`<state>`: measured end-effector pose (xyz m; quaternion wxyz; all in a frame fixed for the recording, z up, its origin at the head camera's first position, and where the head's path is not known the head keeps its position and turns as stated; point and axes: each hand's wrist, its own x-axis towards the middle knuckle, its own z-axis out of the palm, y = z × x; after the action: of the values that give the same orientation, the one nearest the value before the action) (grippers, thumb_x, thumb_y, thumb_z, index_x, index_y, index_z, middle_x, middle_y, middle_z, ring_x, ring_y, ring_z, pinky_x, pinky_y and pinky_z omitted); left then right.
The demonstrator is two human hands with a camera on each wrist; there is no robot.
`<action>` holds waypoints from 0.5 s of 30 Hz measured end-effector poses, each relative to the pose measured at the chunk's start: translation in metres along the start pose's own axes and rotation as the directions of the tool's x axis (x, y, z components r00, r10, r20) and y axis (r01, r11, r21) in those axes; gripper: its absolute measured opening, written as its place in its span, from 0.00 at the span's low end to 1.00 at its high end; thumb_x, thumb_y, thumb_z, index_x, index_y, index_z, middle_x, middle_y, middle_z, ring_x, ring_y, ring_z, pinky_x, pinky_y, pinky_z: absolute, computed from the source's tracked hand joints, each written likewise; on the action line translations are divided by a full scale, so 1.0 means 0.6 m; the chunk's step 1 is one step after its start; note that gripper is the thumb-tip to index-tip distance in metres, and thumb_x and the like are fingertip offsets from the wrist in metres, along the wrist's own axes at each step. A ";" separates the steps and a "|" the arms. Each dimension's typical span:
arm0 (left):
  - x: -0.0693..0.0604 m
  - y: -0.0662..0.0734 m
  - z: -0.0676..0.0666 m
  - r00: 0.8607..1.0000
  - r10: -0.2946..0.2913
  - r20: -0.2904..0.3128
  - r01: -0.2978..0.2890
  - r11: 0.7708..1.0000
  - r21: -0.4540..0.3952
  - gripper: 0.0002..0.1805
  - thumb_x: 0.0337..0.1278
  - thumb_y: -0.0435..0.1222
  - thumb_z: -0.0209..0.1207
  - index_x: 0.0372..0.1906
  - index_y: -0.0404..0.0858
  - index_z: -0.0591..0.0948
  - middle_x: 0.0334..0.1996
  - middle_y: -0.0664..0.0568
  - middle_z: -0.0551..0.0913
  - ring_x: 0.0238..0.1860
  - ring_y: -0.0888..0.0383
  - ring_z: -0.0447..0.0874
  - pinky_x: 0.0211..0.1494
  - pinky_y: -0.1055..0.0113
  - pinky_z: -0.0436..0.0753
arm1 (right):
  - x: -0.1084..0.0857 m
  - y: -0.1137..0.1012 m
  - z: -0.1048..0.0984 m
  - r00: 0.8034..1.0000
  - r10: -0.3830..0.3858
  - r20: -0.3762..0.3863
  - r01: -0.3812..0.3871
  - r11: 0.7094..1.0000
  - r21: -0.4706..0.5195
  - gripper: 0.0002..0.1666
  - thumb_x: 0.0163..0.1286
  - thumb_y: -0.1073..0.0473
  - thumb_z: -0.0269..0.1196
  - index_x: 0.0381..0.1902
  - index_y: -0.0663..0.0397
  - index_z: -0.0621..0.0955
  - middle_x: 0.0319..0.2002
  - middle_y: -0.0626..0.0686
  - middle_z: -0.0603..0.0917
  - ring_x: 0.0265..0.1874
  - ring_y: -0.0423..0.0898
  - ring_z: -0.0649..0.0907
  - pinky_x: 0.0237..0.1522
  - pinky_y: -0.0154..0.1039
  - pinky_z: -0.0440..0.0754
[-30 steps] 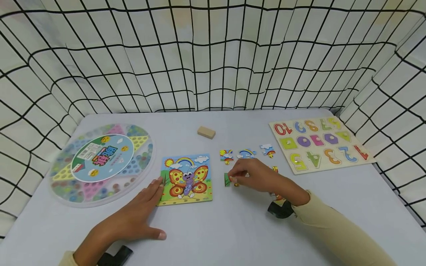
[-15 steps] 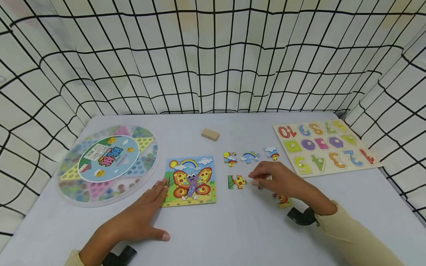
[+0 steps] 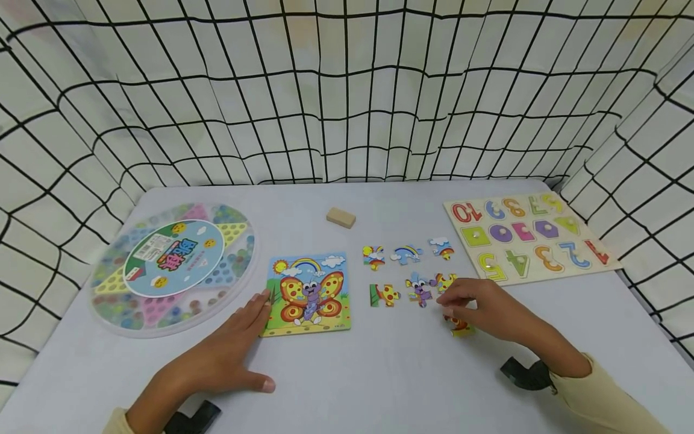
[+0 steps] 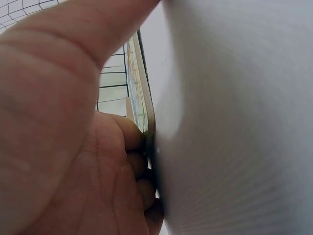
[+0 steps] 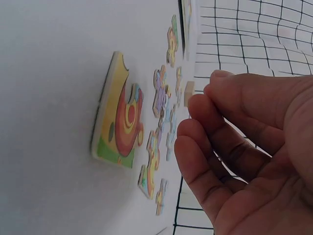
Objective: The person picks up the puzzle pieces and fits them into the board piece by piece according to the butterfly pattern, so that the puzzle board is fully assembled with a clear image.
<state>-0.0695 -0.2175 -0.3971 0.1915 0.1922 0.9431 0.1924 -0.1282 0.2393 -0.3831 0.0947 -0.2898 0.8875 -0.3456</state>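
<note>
My left hand lies with its fingertips at the left edge of a square butterfly picture puzzle. In the left wrist view, the fingers of that hand touch the board's edge. Loose jigsaw pieces lie in rows to the right of the board, among them a rainbow piece, a green and yellow wing piece and a purple butterfly-body piece. Over the lower right pieces hovers my right hand, partly covering a red-spiral wing piece. The right wrist view shows its bent fingers holding nothing, apart from that spiral piece.
A round marble game board lies at the left. At the right is a wooden number board. A small wooden block sits towards the back of the white table. Black netting surrounds the sides and back.
My right hand has moved right, from the green and yellow wing piece to the lower right pieces, uncovering the butterfly-body piece. The left hand has stayed at the board.
</note>
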 end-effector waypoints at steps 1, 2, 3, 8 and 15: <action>0.000 0.000 0.000 1.000 0.000 0.001 0.000 1.000 0.001 0.73 0.29 0.72 0.65 0.76 0.32 0.50 0.78 0.47 0.37 0.76 0.45 0.34 0.73 0.43 0.47 | -0.004 0.002 0.000 1.000 0.006 -0.001 -0.006 1.000 -0.002 0.10 0.65 0.64 0.67 0.44 0.51 0.87 0.37 0.42 0.83 0.32 0.39 0.78 0.30 0.34 0.79; -0.001 0.000 0.001 1.000 0.000 0.002 0.000 1.000 0.003 0.73 0.29 0.72 0.65 0.76 0.32 0.50 0.78 0.48 0.37 0.76 0.45 0.34 0.73 0.43 0.47 | -0.007 0.004 0.000 1.000 0.010 -0.002 -0.010 1.000 -0.005 0.10 0.64 0.65 0.67 0.44 0.51 0.87 0.37 0.41 0.83 0.32 0.39 0.78 0.30 0.34 0.79; -0.001 0.000 0.001 1.000 0.001 0.003 -0.001 1.000 0.002 0.73 0.29 0.72 0.65 0.76 0.32 0.50 0.78 0.48 0.37 0.76 0.45 0.34 0.73 0.43 0.47 | -0.010 0.006 0.001 1.000 0.014 -0.003 -0.014 1.000 -0.005 0.10 0.64 0.65 0.67 0.44 0.51 0.86 0.37 0.41 0.83 0.33 0.39 0.78 0.31 0.34 0.80; 0.001 -0.002 0.003 1.000 0.005 0.004 -0.005 1.000 0.010 0.73 0.29 0.73 0.64 0.76 0.32 0.50 0.78 0.48 0.37 0.76 0.46 0.34 0.73 0.43 0.47 | -0.025 0.012 0.005 0.999 0.031 -0.031 -0.031 0.999 -0.008 0.12 0.62 0.69 0.67 0.44 0.54 0.85 0.36 0.39 0.83 0.34 0.38 0.79 0.36 0.34 0.81; 0.002 -0.004 0.000 1.000 -0.004 0.010 0.004 1.000 0.014 0.73 0.28 0.73 0.65 0.76 0.33 0.50 0.78 0.49 0.36 0.76 0.46 0.33 0.73 0.43 0.46 | -0.035 0.012 0.006 0.996 0.058 -0.073 -0.062 0.997 -0.051 0.14 0.61 0.69 0.68 0.45 0.53 0.85 0.40 0.42 0.83 0.36 0.38 0.80 0.40 0.35 0.82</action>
<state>-0.0710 -0.2190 -0.3987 0.1952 0.1924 0.9438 0.1846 -0.1129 0.2537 -0.3911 0.0655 -0.2528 0.9076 -0.3288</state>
